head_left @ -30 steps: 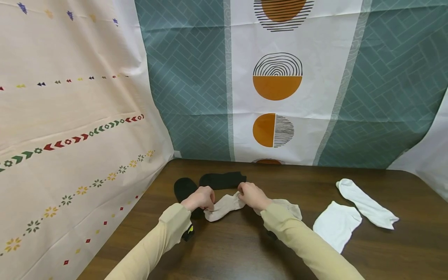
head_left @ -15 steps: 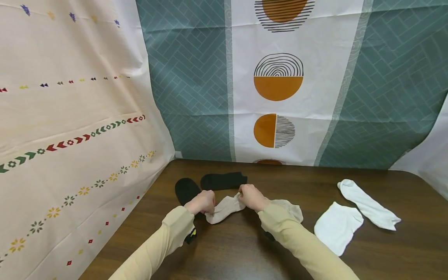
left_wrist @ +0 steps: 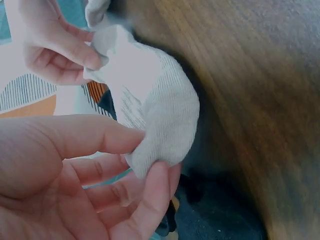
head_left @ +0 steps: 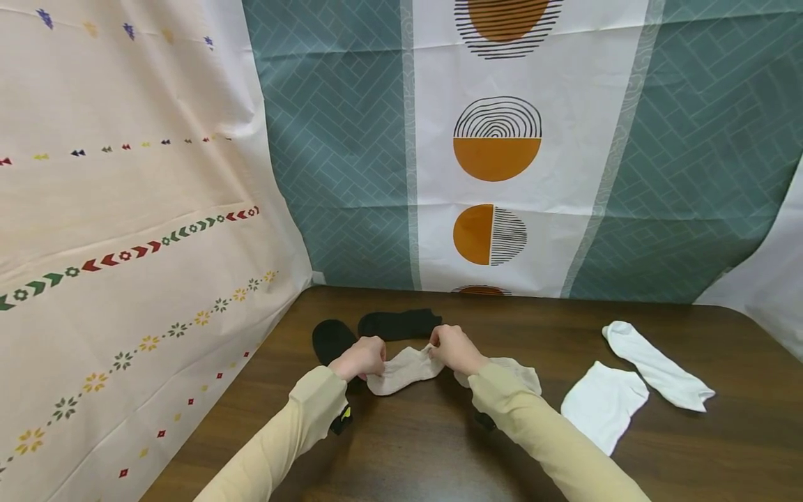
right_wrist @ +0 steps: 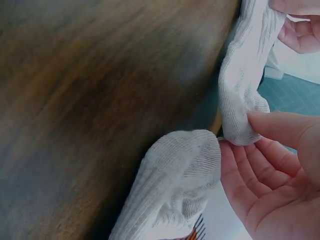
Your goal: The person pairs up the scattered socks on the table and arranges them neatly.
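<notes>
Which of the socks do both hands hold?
The off-white sock between left hand and right hand; the other off-white sock, the white socks and black socks lie on the table.

Ribbed off-white sock (head_left: pixel 406 371), crosswise, gently bent

Indoor tabletop corner, curtained off on three sides; not identifiable as home or studio. Set with a brown wood-grained table (head_left: pixel 401 453) against a creased teal-and-white cloth (head_left: pixel 341 139) printed with orange-and-striped circles, flanked at left by a cream cloth (head_left: pixel 138 181) with coloured motifs, at right by a white drape (head_left: pixel 778 289).
</notes>
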Demonstrator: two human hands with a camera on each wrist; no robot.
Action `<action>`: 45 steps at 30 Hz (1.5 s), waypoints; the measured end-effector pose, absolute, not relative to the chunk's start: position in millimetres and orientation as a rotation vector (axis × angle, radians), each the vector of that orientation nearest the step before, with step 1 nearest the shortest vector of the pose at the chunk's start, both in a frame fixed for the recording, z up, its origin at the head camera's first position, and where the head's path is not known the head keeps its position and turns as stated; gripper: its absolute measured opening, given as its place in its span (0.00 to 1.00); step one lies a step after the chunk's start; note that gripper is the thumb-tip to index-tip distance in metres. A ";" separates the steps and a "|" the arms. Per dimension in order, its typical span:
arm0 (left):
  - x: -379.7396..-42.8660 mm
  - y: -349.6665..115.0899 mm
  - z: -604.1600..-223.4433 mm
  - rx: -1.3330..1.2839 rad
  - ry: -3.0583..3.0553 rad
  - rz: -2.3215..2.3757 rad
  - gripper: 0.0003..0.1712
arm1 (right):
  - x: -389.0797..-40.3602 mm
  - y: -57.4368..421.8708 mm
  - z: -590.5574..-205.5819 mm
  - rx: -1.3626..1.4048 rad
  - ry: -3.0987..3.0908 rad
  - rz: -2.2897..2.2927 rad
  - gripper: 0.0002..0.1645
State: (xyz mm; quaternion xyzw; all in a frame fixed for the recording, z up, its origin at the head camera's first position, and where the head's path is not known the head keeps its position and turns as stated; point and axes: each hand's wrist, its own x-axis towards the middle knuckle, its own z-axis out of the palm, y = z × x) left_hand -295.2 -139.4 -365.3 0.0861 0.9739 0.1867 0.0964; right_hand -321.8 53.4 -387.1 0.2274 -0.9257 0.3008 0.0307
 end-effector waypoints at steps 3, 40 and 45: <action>-296.2 -140.1 -363.7 0.263 2.896 0.572 0.07 | -321.6 55.6 -386.8 0.682 -2.840 0.956 0.05; -305.6 -134.5 -360.5 0.307 3.042 0.848 0.08 | -316.4 75.6 -373.4 0.473 -2.761 1.287 0.03; -305.2 -131.8 -358.7 0.329 3.045 0.845 0.08 | -315.4 79.0 -371.0 0.459 -2.766 1.299 0.03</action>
